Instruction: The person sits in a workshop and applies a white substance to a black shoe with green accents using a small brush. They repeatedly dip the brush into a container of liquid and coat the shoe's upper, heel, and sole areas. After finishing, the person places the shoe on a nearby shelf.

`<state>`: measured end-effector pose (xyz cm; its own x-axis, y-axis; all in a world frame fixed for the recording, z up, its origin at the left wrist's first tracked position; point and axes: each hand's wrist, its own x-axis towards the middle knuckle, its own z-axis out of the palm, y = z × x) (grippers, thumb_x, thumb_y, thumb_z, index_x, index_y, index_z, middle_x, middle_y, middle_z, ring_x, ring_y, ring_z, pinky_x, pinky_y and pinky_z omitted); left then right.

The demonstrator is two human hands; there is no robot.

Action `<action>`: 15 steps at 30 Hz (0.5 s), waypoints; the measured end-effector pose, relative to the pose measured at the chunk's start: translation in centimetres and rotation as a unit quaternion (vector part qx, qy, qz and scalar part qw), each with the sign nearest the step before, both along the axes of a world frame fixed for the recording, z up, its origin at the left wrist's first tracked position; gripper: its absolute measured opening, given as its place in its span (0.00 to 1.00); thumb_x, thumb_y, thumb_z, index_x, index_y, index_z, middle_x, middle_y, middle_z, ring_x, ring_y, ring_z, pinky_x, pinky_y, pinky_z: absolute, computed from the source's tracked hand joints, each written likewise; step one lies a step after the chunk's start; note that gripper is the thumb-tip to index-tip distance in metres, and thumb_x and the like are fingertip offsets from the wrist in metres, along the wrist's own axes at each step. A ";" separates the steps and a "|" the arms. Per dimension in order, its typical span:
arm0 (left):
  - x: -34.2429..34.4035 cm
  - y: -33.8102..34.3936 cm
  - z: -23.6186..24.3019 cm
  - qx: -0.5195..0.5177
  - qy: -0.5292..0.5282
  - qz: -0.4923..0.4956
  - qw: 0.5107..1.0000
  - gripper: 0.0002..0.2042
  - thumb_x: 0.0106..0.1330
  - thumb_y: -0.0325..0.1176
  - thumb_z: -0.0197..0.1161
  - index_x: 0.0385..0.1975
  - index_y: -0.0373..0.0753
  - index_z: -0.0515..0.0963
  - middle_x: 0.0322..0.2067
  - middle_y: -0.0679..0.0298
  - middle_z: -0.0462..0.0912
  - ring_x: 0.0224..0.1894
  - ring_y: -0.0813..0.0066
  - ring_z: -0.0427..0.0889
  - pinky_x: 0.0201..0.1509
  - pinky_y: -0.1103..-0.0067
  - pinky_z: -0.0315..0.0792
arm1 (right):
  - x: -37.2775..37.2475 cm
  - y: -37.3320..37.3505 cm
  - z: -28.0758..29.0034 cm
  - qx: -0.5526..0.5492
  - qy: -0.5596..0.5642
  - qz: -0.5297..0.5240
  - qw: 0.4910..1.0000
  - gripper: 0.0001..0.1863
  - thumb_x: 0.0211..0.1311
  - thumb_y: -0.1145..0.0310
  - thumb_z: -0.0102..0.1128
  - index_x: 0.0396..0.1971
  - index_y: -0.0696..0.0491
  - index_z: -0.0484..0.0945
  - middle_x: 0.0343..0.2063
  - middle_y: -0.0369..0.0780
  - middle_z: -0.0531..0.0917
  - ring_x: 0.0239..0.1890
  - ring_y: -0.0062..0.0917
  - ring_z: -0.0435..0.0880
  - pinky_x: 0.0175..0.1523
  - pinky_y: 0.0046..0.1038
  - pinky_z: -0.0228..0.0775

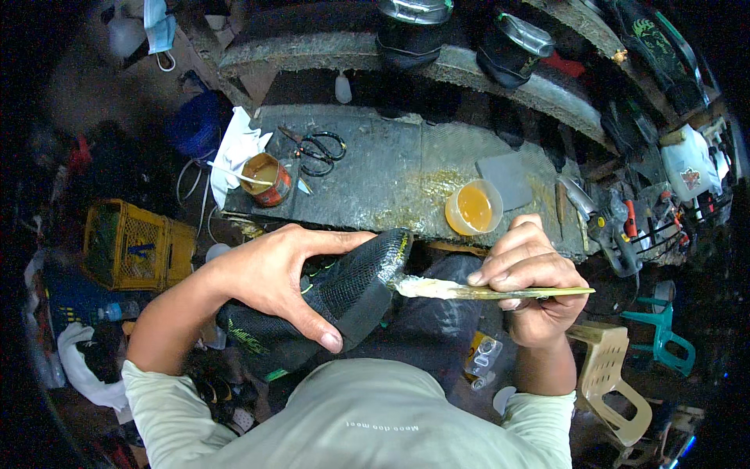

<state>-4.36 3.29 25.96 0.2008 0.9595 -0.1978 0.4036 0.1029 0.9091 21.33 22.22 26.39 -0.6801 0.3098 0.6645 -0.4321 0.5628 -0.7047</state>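
My left hand (pixel 285 273) is closed around a black shoe (pixel 355 293) with a mesh upper and green-yellow details, its toe pointing up and to the right. Between the fingers and thumb of my right hand (pixel 535 277) is a thin brush (pixel 500 291), held level. The brush's whitish, glue-coated tip touches the shoe near the edge of its toe. Wet, shiny patches show on the toe. Just beyond my right hand, a clear cup of amber liquid (pixel 473 208) stands on the dark workbench (pixel 367 176).
Black-handled scissors (pixel 319 152) and an open can (pixel 267 180) with a stick in it lie at the bench's left. Tools, including a heat gun (pixel 582 199), crowd its right end. A yellow crate (pixel 129 242) stands left; plastic chairs (pixel 609 375) are at right.
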 end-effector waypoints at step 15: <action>-0.2 2.4 0.3 -0.009 -0.103 0.029 0.994 0.53 0.33 0.48 0.88 0.63 0.28 0.73 0.61 0.51 0.79 0.63 0.64 0.76 0.71 0.70 0.65 | -1.6 -0.6 -2.3 -0.072 0.134 -0.050 0.987 0.04 0.60 0.73 0.70 0.33 0.55 0.83 0.33 0.41 0.91 0.34 0.30 0.85 0.46 0.34 0.72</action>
